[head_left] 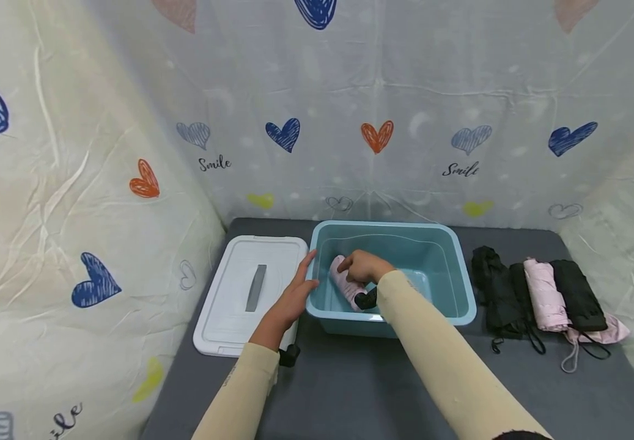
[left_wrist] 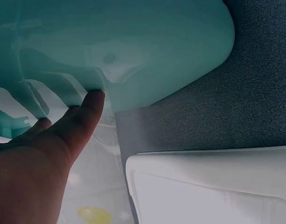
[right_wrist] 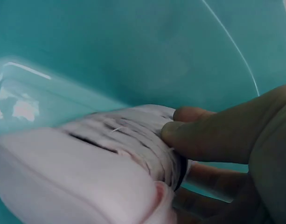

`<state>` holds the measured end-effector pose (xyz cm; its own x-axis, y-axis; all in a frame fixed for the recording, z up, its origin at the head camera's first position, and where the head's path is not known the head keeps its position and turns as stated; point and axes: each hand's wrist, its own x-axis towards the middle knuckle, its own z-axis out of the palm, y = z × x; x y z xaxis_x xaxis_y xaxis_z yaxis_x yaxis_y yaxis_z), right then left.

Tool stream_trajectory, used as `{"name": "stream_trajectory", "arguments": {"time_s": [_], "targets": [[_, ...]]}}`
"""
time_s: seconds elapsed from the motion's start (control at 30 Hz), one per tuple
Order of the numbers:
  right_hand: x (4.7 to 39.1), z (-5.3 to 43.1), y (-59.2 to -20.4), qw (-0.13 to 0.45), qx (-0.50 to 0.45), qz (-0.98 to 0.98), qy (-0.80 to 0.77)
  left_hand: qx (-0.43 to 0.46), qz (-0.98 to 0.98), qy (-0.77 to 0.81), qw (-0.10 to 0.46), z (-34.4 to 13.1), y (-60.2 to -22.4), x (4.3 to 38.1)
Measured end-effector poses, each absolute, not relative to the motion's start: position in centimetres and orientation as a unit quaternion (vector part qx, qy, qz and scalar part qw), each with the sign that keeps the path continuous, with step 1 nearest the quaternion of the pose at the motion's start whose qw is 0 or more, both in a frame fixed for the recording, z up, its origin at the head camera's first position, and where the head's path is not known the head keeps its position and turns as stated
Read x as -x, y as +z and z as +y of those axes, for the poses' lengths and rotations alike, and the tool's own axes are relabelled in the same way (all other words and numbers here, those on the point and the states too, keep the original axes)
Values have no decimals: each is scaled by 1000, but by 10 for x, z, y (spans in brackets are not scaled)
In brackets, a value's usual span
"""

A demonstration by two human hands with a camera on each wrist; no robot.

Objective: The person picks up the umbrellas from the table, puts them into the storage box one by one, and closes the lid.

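Note:
A light pink rolled fabric bundle (head_left: 345,283) lies slanted inside the blue-green plastic bin (head_left: 462,278), near its left wall. My right hand (head_left: 368,267) reaches down into the bin and grips the bundle. In the right wrist view, thumb and fingers (right_wrist: 205,136) close around the gathered, pleated end of the bundle (right_wrist: 82,172), while the smooth end points away from the hand. At the bin's left side, my left hand (head_left: 290,299) rests with extended fingers against the outer wall (left_wrist: 156,51), just under the rim.
Left of the bin lies a white lid (head_left: 217,305) with a grey handle. To the right, black rolled bundles (head_left: 578,296) and another pink roll (head_left: 546,299) lie side by side, with loops and cords towards me. A grey-covered table (head_left: 350,385) carries everything; a heart-print curtain hangs behind.

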<state>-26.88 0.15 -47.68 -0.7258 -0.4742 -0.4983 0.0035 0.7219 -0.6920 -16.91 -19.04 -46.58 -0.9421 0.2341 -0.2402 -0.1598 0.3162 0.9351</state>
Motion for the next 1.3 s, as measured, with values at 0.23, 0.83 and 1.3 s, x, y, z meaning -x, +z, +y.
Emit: {"name": "stream_trajectory", "arguments": {"time_s": [0.23,0.83,1.3], "targets": [[270,5,-483,347,123,867,-336,-25,795,586,156,-187,-491,178],[263,10,-469,355,164,887,-245,-21,804,577,140,-183,-494,178],[258,29,-442,305,213,909,-186,-12,804,571,168,-183,-460,169]]}}
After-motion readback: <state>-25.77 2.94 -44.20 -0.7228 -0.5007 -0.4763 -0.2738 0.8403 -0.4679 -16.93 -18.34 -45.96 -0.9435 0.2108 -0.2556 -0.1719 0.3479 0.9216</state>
